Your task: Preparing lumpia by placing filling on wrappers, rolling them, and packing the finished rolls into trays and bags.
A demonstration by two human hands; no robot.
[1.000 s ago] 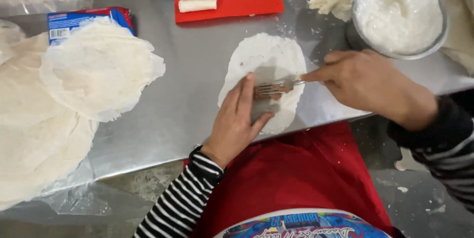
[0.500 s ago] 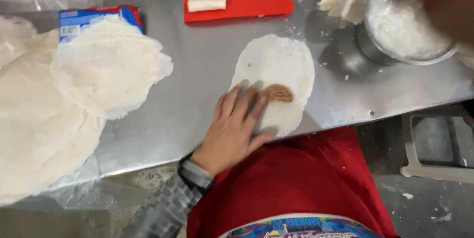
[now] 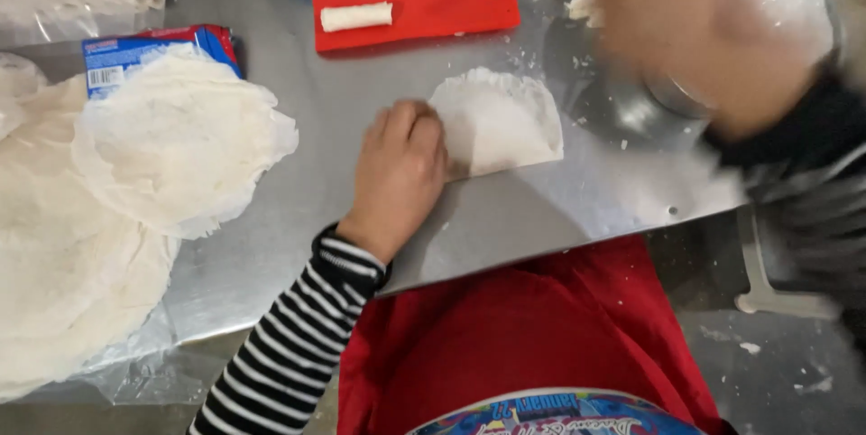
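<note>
Centre frame: left hand (image 3: pixel 397 173) flat, fingers pressing folded wrapper (image 3: pixel 501 124); right hand (image 3: pixel 713 33) blurred upper right, grip unclear

Thin white round wrapper (image 3: pixel 501 124), folded over on itself into a half-moon, straight fold nearest the desk's front edge, curved ragged rim pointing away. Lying flat on the steel desk (image 3: pixel 505 218), just below the red board and left of the metal bowl. Surface pale, floury, slightly wrinkled. Pressed at its left corner by the fingers of the left hand (image 3: pixel 397 169), palm down. Filling hidden beneath the fold
</note>
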